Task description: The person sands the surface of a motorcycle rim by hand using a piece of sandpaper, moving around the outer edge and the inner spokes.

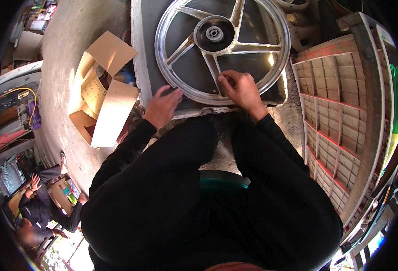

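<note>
A silver spoked wheel [257, 48] with a dark-ringed hub [214, 34] lies flat in a shallow dark tray with a pale rim [138, 49]. At the wheel's near left edge is my left hand [163, 107], its fingers loosely apart and holding nothing; the fingertips are close to the metal rim, and I cannot tell if they touch it. My right hand [244, 93] is over the near right part of the wheel, beside a spoke. Its thumb and fingers are pinched together, and whatever may be between them is hidden or too small to make out.
An opened cardboard box [110, 90] with things inside stands left of the tray. To the right leans a large ribbed panel [334, 108] with red edges. A teal seat [223, 179] shows between my legs. Another person [45, 205] sits at the far left beside cluttered shelves.
</note>
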